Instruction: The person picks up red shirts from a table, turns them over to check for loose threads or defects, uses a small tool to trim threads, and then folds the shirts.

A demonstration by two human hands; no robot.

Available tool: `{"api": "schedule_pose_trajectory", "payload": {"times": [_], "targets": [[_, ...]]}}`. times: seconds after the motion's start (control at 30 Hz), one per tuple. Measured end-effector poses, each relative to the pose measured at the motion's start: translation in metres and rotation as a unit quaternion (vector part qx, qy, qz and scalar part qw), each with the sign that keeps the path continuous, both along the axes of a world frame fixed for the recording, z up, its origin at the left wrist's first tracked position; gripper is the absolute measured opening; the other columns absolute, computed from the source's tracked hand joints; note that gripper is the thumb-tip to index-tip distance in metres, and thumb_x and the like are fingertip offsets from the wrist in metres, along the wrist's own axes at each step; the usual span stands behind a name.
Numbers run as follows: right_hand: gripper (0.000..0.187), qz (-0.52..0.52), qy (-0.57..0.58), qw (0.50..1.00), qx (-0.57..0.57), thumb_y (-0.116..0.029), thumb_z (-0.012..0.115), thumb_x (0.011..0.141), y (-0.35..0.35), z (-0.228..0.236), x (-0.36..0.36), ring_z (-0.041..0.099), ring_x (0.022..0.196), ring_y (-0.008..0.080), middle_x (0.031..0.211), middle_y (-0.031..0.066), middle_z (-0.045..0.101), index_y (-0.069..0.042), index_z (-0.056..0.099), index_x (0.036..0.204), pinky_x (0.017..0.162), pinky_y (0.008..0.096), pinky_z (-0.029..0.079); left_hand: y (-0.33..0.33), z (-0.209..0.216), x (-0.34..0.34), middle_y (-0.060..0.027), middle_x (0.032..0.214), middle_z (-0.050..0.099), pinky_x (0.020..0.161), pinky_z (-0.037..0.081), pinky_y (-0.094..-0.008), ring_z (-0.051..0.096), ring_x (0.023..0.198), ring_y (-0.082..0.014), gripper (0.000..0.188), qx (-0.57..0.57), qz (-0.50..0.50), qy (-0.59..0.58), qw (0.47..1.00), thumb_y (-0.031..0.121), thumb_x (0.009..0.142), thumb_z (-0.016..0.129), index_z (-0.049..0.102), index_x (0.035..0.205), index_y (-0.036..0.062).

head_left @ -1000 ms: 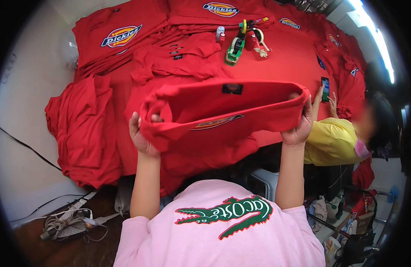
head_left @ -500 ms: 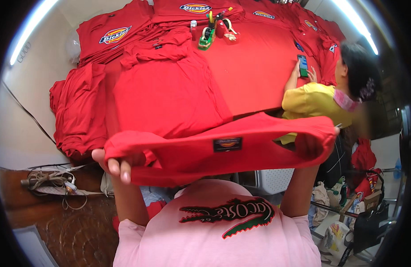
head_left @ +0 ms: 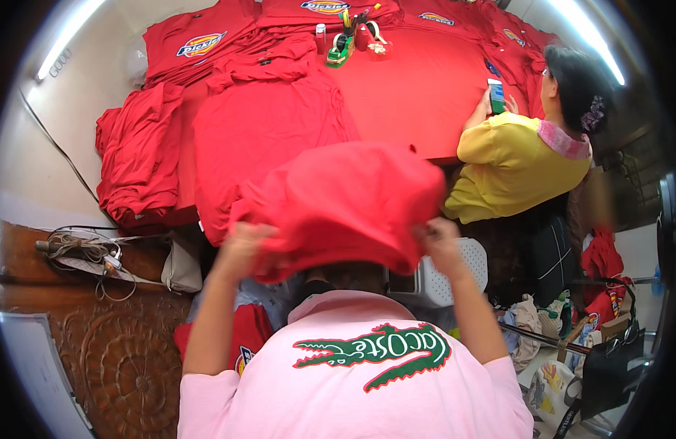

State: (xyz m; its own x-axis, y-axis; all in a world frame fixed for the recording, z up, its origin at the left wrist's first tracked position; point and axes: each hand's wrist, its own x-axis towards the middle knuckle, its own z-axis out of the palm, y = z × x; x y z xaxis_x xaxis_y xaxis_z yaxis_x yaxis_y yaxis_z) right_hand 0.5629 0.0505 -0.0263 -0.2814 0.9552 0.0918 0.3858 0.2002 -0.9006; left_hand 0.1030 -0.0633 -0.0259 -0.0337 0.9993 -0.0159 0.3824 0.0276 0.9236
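My left hand and right hand each have fingers closed on an edge of the bunched red cotton shirt, holding it up between them at chest height — just short of the red-covered surface — so the cloth hangs free.

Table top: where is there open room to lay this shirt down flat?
The widest free patch of table lies between the spread shirt, the tape dispenser and the seated person. Shirt piles crowd the left edge and far edge. Both hands grip the held shirt.
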Motion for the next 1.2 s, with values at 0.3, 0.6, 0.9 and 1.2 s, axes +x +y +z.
{"api": "schedule_pose_trajectory", "payload": {"times": [0.3, 0.6, 0.9, 1.2], "targets": [[0.036, -0.022, -0.064, 0.83, -0.554, -0.04, 0.071, 0.097, -0.092, -0.16, 0.04, 0.06, 0.062, 0.0172, 0.078, 0.0048, 0.068, -0.005, 0.069, 0.088, 0.05, 0.0356, 0.045, -0.135, -0.211, 0.002, -0.0259, 0.121, 0.072, 0.107, 0.048, -0.0458, 0.066, 0.121, -0.0377, 0.079, -0.534, 0.041, 0.066, 0.842, 0.065, 0.098, 0.058, 0.071, 0.12, -0.0097], [0.022, 0.017, 0.281, 0.813, -0.51, -0.035, 0.068, 0.1, 0.039, -0.067, -0.044, 0.058, 0.062, 0.0067, 0.083, -0.0032, 0.069, -0.013, 0.07, 0.1, 0.044, 0.0214, 0.034, -0.032, -0.088, -0.05, -0.0177, 0.109, 0.077, 0.104, 0.051, -0.0431, 0.073, 0.105, -0.0323, 0.056, -0.196, 0.109, -0.565, 0.794, 0.044, 0.107, 0.053, 0.068, 0.121, -0.0075], [0.017, 0.085, 0.366, 0.831, -0.41, -0.022, 0.074, 0.09, 0.151, -0.001, -0.089, 0.059, 0.063, 0.0101, 0.084, 0.0025, 0.069, -0.006, 0.068, 0.092, 0.043, 0.0242, 0.037, 0.05, 0.011, -0.131, -0.0256, 0.091, 0.076, 0.093, 0.056, -0.0537, 0.074, 0.09, -0.0423, 0.058, -0.024, -0.106, -0.47, 0.876, 0.044, 0.096, 0.063, 0.076, 0.093, -0.0121], [0.013, 0.029, 0.45, 0.822, -0.348, -0.023, 0.07, 0.099, 0.35, 0.001, -0.236, 0.052, 0.061, 0.0056, 0.075, -0.0074, 0.054, -0.014, 0.06, 0.099, 0.044, 0.0208, 0.033, 0.278, 0.0, -0.234, -0.0297, 0.155, 0.046, 0.126, 0.03, -0.0462, 0.042, 0.148, -0.0388, 0.103, -0.023, -0.016, -0.648, 0.761, 0.075, 0.101, 0.037, 0.038, 0.151, -0.0148]]}}
